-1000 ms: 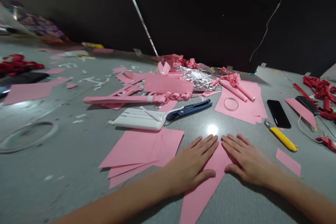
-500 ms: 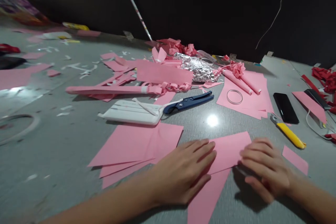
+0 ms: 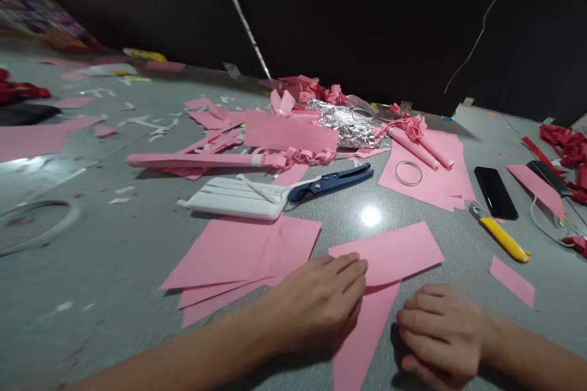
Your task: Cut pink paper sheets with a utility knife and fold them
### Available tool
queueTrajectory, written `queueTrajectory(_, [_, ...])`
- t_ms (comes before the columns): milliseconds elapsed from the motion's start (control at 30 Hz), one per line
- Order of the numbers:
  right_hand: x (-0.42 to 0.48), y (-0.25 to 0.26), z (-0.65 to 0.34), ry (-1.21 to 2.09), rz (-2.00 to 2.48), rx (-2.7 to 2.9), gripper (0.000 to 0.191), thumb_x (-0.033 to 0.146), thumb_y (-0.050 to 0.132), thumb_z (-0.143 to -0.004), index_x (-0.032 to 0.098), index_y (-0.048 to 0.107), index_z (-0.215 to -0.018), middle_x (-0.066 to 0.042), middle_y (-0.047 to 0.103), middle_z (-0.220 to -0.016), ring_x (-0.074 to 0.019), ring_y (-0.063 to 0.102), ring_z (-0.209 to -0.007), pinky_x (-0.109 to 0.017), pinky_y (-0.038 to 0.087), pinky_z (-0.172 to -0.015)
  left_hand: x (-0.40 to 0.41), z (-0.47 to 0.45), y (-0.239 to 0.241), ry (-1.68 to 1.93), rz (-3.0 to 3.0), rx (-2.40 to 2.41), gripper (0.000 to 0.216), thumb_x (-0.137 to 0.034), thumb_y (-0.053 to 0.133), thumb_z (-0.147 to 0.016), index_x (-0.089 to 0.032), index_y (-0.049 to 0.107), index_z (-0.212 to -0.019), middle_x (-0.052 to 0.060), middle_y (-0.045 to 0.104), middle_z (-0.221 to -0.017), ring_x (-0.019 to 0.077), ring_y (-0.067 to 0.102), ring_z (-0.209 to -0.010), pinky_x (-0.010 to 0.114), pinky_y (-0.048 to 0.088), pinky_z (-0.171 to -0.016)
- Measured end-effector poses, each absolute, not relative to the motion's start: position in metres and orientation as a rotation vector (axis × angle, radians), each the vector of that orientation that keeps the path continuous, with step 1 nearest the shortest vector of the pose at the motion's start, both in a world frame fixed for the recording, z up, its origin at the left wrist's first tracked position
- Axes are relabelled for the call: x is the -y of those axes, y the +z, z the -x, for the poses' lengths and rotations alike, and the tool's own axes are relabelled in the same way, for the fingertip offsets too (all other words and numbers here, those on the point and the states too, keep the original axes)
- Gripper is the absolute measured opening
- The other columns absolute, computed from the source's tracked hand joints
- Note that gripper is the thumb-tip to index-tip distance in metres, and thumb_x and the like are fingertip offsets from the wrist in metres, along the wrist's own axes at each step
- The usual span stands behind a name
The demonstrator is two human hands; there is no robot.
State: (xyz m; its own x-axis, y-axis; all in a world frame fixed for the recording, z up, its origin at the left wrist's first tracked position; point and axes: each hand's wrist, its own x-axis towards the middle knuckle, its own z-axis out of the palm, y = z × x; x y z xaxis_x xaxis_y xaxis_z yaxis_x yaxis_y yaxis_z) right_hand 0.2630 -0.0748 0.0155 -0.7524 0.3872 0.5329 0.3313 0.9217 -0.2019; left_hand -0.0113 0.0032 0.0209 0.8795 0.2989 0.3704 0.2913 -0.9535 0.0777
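The left hand (image 3: pixel 321 293) rests on pink paper (image 3: pixel 394 256), its fingers close together; whether they pinch it, I cannot tell. The paper's broad part reaches past those fingertips toward the right. Just beside it, the right hand (image 3: pixel 443 333) is loosely curled, its grasp hidden. A yellow cutter (image 3: pixel 502 237) lies beyond that hand, to the right.

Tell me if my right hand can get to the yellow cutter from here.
Probably yes: the yellow cutter lies uncovered, ahead and to the right of your right hand, with tabletop showing between them.
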Motion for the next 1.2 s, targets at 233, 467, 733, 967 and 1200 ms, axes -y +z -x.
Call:
queueTrajectory(233, [0.063,0.020,-0.259,0.275,0.786,2.494,0.027,0.029,0.059,-0.108,0.015,0.071,-0.128,-0.011,0.083,-0.131,-0.0296,0.075,-0.123,-0.047,0.059,-0.111,-0.052,0.014,0.044,0.697,-2.362,-1.001,0.032,-0.032,0.044,-0.107,-0.022,0.068,-0.089,0.001,0.074,-0.077,0.0186,0.067,-0.067,0.030,0.048,-0.066])
queueTrajectory(467, [0.063,0.012,-0.261,0.462,0.862,2.631,0.032,0.033,0.059,-0.112,0.019,0.068,-0.139,-0.008,0.077,-0.146,-0.0268,0.065,-0.141,-0.045,0.042,-0.127,-0.088,0.019,0.030,0.722,-2.229,-1.332,0.037,-0.041,0.043,-0.108,-0.023,0.073,-0.097,0.006,0.082,-0.094,0.0274,0.074,-0.086,0.034,0.051,-0.080])
queueTrajectory(733, [0.061,0.014,-0.261,0.449,0.834,2.619,0.032,0.033,0.059,-0.112,0.019,0.068,-0.140,-0.006,0.076,-0.147,-0.0259,0.065,-0.140,-0.042,0.041,-0.127,-0.069,0.030,0.031,0.968,-2.596,-1.236,0.025,-0.029,0.052,-0.110,-0.021,0.075,-0.115,0.012,0.079,-0.122,0.0323,0.071,-0.113,0.047,0.052,-0.102])
queueTrajectory(967, [0.061,0.015,-0.258,0.405,0.820,2.637,0.034,0.033,0.060,-0.112,0.015,0.067,-0.140,-0.009,0.077,-0.144,-0.0289,0.067,-0.134,-0.045,0.047,-0.123,-0.015,0.014,0.013,0.610,-3.081,-0.433,0.032,-0.013,0.044,-0.111,-0.012,0.069,-0.131,0.017,0.078,-0.127,0.0300,0.073,-0.111,0.043,0.058,-0.093])
queueTrajectory(1200, [0.051,0.017,-0.270,0.379,0.963,2.497,0.033,0.026,0.060,-0.110,0.014,0.070,-0.139,-0.014,0.078,-0.142,-0.0291,0.069,-0.137,-0.050,0.053,-0.123,-0.023,0.000,-0.002,0.430,-2.918,-0.583,0.038,-0.032,0.044,-0.117,-0.012,0.060,-0.146,0.020,0.064,-0.155,0.0349,0.060,-0.144,0.051,0.049,-0.118])
